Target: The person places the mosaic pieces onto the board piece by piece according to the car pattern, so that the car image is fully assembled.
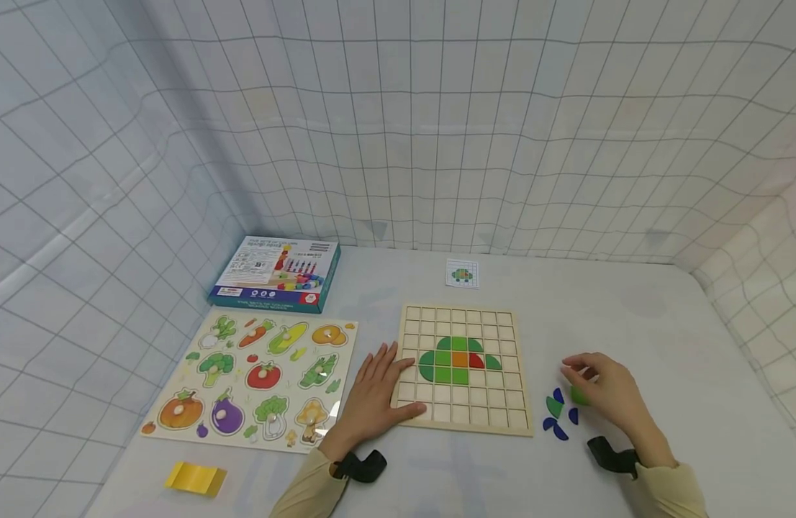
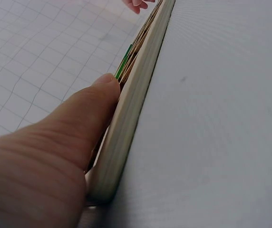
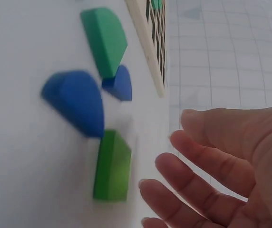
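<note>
My left hand [image 1: 374,396] rests spread over the left edge of a wooden grid board [image 1: 499,417], its thumb on the frame. On the board, green pieces [image 1: 442,374] surround an orange square [image 1: 459,359] with a red rounded piece [image 1: 476,360] beside it. My right hand [image 1: 608,388] hovers right of the board, fingers loosely bent and holding nothing in the right wrist view. Just by its fingertips lies a light green block [image 3: 112,166]. Blue rounded pieces [image 3: 76,99] and a darker green one [image 3: 105,40] lie close by on the table.
A small pattern card [image 1: 462,274] lies behind the board. To the left are a vegetable knob puzzle [image 1: 284,399], a toy box [image 1: 275,273] behind it and a folded yellow piece [image 1: 196,479] in front. Grid-lined cloth walls [image 1: 437,144] enclose the table.
</note>
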The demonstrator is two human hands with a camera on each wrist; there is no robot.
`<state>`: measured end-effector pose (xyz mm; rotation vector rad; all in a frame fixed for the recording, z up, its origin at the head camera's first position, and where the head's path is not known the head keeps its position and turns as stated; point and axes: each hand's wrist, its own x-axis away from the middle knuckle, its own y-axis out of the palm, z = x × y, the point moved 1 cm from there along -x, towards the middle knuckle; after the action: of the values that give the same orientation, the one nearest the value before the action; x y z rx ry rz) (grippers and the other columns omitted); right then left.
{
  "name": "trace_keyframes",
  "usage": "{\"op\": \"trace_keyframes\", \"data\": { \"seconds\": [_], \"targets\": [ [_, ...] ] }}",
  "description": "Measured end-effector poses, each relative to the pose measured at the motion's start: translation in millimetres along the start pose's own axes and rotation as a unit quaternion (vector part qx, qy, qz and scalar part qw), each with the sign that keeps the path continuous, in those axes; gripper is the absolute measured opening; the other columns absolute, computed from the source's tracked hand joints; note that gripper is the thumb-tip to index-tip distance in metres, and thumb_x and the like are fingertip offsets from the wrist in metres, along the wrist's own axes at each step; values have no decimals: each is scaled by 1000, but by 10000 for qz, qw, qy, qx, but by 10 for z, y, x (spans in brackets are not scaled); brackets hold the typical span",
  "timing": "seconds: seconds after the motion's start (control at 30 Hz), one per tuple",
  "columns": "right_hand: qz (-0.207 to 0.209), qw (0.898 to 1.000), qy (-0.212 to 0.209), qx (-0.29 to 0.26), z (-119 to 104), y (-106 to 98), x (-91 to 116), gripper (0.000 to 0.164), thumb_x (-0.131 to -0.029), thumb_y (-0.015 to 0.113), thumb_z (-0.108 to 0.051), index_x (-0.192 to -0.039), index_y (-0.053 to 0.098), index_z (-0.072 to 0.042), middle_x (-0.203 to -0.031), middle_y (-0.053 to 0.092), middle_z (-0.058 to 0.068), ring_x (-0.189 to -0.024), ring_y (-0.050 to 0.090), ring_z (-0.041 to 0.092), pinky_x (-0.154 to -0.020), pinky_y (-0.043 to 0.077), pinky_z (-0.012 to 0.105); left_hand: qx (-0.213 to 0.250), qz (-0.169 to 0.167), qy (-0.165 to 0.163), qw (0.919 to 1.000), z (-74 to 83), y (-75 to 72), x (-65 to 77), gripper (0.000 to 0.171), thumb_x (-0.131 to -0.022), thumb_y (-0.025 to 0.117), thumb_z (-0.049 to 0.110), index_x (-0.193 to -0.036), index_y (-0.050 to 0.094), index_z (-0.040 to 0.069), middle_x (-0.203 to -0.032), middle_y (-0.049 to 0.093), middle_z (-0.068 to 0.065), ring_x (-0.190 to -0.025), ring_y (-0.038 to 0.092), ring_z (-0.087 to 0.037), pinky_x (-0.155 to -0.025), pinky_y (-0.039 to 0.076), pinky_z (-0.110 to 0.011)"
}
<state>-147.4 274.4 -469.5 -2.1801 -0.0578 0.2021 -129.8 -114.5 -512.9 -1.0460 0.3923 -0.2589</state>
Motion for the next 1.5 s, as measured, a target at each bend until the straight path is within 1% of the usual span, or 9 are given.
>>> {"op": "trace_keyframes", "data": {
  "seconds": [0.1, 0.23, 0.33, 0.5, 0.63, 0.73, 1.0, 1.23, 1.5],
  "targets": [
    [-241, 9995, 181, 17, 47, -33, 42, 22, -87, 70, -19, -101, 70, -2, -88, 64, 4, -77, 58, 20, -60, 46, 31, -37, -13, 5, 10000, -4, 9, -5, 77, -82, 60, 62, -140, 44, 15, -155, 20, -14, -143, 9, -27, -114, 3, -41],
    [-515, 9981, 325, 77, 116, -66, 80, 31, -84, 74, -24, -104, 68, -1, -90, 63, 4, -77, 55, 19, -60, 45, 31, -47, 20, 23, 10000, -11, 16, -6, 77, -81, 60, 62, -140, 44, 14, -155, 21, -14, -143, 10, -27, -114, 4, -41],
    [-554, 9978, 344, 120, 170, -87, 100, 36, -82, 76, -27, -106, 67, -1, -91, 62, 5, -77, 52, 19, -59, 43, 30, -32, 52, 33, 10000, -16, 17, -2, 77, -81, 61, 62, -139, 45, 14, -154, 21, -14, -143, 11, -28, -114, 5, -41],
    [-606, 9975, 338, 107, 229, -112, 130, 33, -80, 78, -26, -101, 69, -4, -88, 58, 4, -74, 49, 18, -57, 40, 27, -14, 80, 58, 10000, -21, 18, 3, 77, -81, 61, 62, -139, 45, 14, -154, 22, -14, -142, 11, -28, -114, 5, -42],
    [-744, 9966, 361, 23, 239, -113, 141, 33, -79, 79, -28, -101, 69, -5, -87, 56, 3, -72, 46, 17, -55, 37, 27, 0, 117, 76, 9999, -26, 14, 1, 77, -81, 61, 62, -139, 45, 14, -154, 22, -14, -142, 12, -29, -114, 6, -42],
    [-845, 9957, 373, -40, 238, -107, 149, 35, -78, 79, -29, -101, 69, -5, -89, 56, 4, -72, 45, 17, -54, 37, 27, 23, 110, 73, 9999, -26, 13, 1, 77, -81, 61, 61, -139, 45, 14, -154, 22, -14, -142, 12, -28, -114, 6, -42],
    [-941, 9951, 276, -130, 242, -107, 146, 33, -76, 81, -24, -101, 69, -6, -90, 57, 3, -72, 45, 17, -55, 37, 26, 20, 41, 34, 10000, -24, 13, 5, 77, -82, 60, 62, -139, 45, 14, -154, 21, -13, -143, 11, -28, -114, 5, -41],
    [-985, 9945, 326, -127, 245, -115, 71, 25, -78, 79, -21, -95, 67, -7, -83, 56, 1, -73, 47, 18, -58, 39, 27, 26, 102, 83, 9999, -23, 7, 1, 77, -81, 61, 61, -139, 45, 13, -154, 23, -14, -142, 12, -29, -114, 5, -42],
    [-883, 9956, 277, -152, 221, -71, 3, 28, -75, 81, -19, -91, 63, -6, -84, 56, 3, -73, 48, 19, -58, 42, 29, 41, 34, 59, 10000, -18, 10, 0, 77, -82, 61, 61, -139, 45, 13, -154, 22, -14, -142, 11, -28, -114, 5, -42]
  ]
}}
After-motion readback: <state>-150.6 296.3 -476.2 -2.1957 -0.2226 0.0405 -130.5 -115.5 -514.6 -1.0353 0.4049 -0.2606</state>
